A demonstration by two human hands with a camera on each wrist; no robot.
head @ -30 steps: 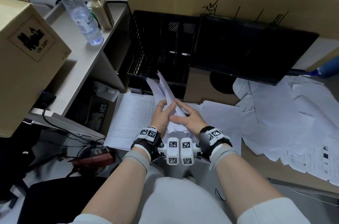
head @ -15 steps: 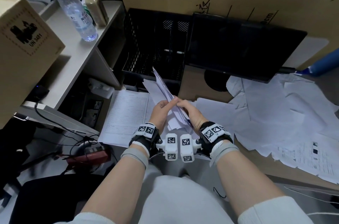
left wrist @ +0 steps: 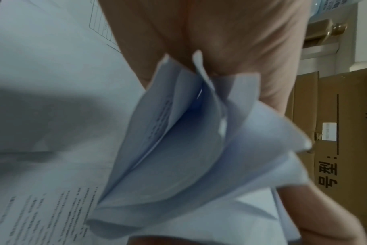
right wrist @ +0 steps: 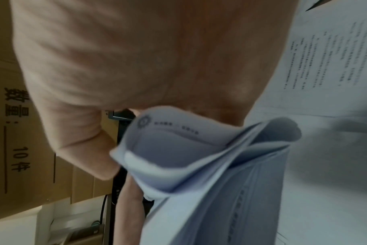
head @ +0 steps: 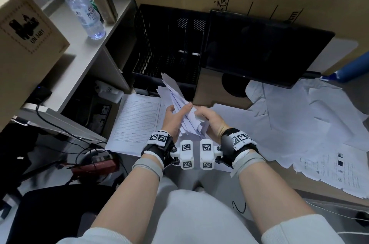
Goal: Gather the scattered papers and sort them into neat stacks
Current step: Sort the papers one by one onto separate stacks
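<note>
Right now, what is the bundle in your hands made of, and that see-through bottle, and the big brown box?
The bundle, held by the left hand and right hand, looks like thin matte white paper: sheets bend, fan apart, carry print. The clear bottle seems glossy plastic; you see through it. The brown box looks like dull cardboard with a printed label.

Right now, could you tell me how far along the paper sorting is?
Early on. Done: one printed form lies flat at the desk's left edge. In hand: the left hand and right hand grip a splayed bundle of sheets, edges not yet squared. Left: the loose papers spread across the desk's right side.
</note>
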